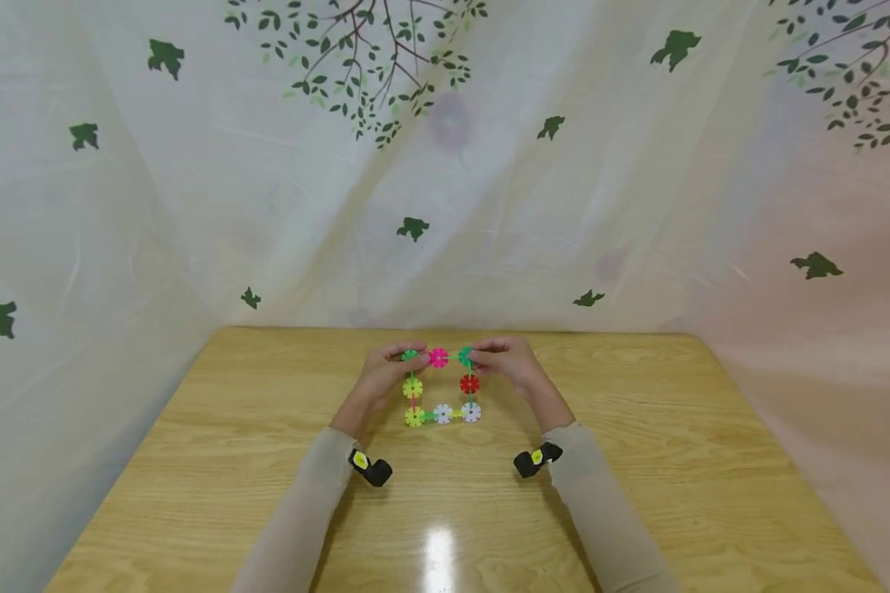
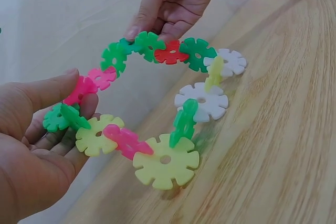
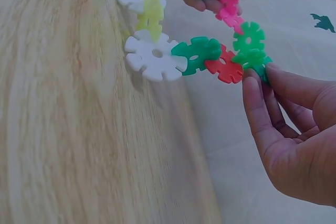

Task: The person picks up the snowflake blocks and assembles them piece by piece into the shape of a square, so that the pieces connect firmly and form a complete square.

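Both hands hold a square ring of interlocking plastic snowflake discs (image 1: 442,413) just over the table. My left hand (image 1: 384,372) grips the far left corner; in the left wrist view its thumb lies on a pink disc (image 2: 80,89) and its fingers go under a green disc (image 2: 55,118). My right hand (image 1: 510,362) pinches the far right corner, thumb and fingers on a green disc (image 3: 257,69). Yellow discs (image 2: 167,162) make up the left side, a red disc (image 1: 470,384) the right, and white discs (image 3: 156,55) the near right part. Upright discs link the flat ones.
The wooden table (image 1: 267,494) spreads around the arms on all sides. Behind it hangs a pale cloth (image 1: 326,206) printed with leaves and branches. Each wrist wears a small black camera (image 1: 374,469) on a strap.
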`<action>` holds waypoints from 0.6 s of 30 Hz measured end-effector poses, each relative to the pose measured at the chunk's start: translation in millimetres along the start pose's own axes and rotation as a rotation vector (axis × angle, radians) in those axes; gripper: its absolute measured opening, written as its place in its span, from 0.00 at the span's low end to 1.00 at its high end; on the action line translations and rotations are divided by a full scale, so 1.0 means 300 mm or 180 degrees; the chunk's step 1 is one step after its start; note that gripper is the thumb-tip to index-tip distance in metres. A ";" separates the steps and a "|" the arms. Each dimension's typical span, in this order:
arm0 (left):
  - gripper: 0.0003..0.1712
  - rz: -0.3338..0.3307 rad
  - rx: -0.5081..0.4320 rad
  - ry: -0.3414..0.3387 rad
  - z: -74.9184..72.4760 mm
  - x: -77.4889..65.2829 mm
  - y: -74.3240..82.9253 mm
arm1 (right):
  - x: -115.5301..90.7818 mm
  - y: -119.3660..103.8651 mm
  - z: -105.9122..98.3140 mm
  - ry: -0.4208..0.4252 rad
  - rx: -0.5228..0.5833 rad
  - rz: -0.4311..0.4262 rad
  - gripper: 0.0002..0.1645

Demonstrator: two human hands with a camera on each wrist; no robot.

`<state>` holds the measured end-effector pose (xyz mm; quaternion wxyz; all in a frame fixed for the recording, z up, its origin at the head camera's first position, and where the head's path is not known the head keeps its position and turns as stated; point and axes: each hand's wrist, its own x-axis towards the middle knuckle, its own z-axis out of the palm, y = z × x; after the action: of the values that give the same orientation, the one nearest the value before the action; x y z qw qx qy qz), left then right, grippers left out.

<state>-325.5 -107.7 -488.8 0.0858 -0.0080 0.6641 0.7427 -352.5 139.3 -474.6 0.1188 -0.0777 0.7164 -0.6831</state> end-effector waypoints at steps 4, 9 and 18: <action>0.27 0.0016 0.0025 0.0002 0.003 -0.002 -0.001 | -0.004 -0.001 0.000 0.0024 -0.0037 -0.0037 0.17; 0.28 0.0044 0.0095 0.0000 0.007 -0.004 -0.004 | -0.011 -0.003 -0.004 0.0028 -0.0045 -0.0065 0.18; 0.26 0.0040 0.0100 0.0036 0.027 -0.010 -0.003 | -0.019 -0.002 -0.004 0.0107 -0.0090 -0.0072 0.17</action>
<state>-321.7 -100.0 -488.5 0.0775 -0.0067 0.6762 0.7326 -347.3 142.1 -473.5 0.0979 -0.0760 0.7270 -0.6754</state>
